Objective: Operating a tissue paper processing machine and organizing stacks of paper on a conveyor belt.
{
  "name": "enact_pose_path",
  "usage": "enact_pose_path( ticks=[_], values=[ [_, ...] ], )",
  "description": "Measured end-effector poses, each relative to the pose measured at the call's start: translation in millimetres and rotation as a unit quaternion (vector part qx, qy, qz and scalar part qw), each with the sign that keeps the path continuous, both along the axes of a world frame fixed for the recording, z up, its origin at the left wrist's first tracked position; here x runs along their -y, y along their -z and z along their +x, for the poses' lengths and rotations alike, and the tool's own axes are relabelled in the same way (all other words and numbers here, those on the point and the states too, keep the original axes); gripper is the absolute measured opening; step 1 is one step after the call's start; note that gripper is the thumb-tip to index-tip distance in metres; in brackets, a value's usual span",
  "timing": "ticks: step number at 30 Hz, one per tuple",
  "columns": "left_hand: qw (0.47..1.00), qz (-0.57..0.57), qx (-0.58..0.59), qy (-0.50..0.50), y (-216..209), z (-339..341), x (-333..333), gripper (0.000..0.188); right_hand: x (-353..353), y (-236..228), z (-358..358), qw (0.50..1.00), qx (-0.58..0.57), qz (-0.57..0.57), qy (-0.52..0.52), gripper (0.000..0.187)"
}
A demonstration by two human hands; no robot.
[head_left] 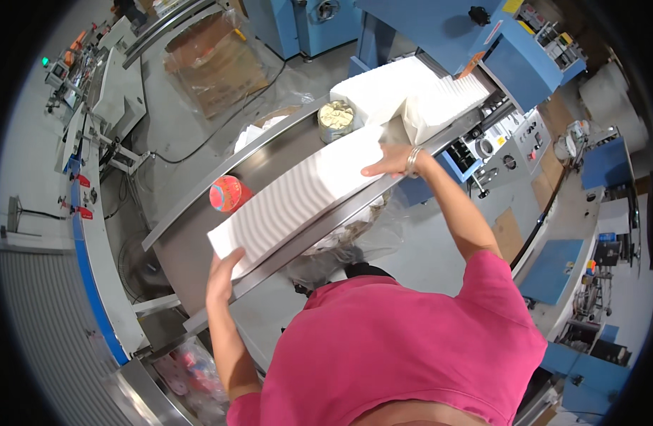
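Steel table (191, 248), white stack (302, 199) — long axis diagonal, toward upper right

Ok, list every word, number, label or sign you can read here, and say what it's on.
No text is clear enough to quote.
Round red container: printed pattern, any lettering too small to read.
Yellow label on the blue machine: too small.
Control panel: any markings too small.
Long white stack: no lettering visible.
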State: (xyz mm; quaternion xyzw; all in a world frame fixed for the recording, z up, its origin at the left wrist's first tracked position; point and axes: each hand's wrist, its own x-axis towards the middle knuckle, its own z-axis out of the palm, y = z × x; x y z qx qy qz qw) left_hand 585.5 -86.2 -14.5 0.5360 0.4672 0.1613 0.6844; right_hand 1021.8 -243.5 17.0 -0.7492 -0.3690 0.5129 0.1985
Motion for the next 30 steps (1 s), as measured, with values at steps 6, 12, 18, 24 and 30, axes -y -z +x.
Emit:
enact_pose_path(
  ticks=[6, 12, 18, 24, 30],
  values=[
    [0.996, -0.026, 0.013, -0.087, 14, -100, -18, 0.069, -49, -8, -72, 0.992, 0.055, -0.01, -0.116, 0.129],
    [0.992, 0.087, -0.011, -0.085, 10, -87, -12, 0.08, -85, 8, -41, 0.986, -0.04, -0.004, -0.161, 0.105],
    [0.989, 0.099, -0.038, -0.104, -12, -46, 1, 0.087, -101, -46, -91, 0.835, 0.522, 0.17, -0.05, 0.072],
    [0.993, 0.097, -0.011, -0.071, 1, -56, -3, 0.08, -204, -15, -231, 0.932, 0.246, 0.13, -0.23, 0.09],
    [0.993, 0.092, -0.018, -0.075, 3, -53, -2, 0.083, -208, -9, -234, 0.943, 0.201, 0.187, -0.187, 0.083]
  ],
)
